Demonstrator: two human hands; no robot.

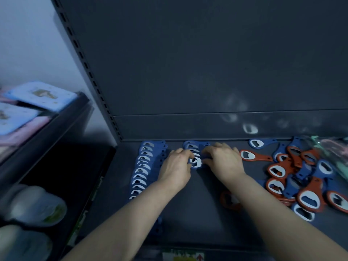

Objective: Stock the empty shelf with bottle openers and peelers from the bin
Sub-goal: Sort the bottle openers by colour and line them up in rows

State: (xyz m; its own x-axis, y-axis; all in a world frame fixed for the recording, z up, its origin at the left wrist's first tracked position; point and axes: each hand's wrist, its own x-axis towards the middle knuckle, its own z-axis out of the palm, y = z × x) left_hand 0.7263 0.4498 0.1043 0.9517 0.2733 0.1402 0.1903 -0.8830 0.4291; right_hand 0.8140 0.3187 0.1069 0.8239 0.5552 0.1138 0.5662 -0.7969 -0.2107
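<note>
On the dark shelf (197, 204) a long overlapping row of blue bottle openers (145, 166) runs front to back at the left. A second, shorter row of blue openers (192, 146) starts at the back wall. Both my hands meet at the front end of that short row: my left hand (176, 166) and my right hand (223, 159) pinch one blue bottle opener (195, 162) from either side as it lies on the row. A loose pile of red and blue openers (301, 181) lies at the right.
Packaged peelers in clear wrap (333, 147) lie at the far right back. One red opener (228, 201) sits partly under my right forearm. The neighbouring shelf at left holds flat boxes (37, 95) above and pale round containers (35, 206) below.
</note>
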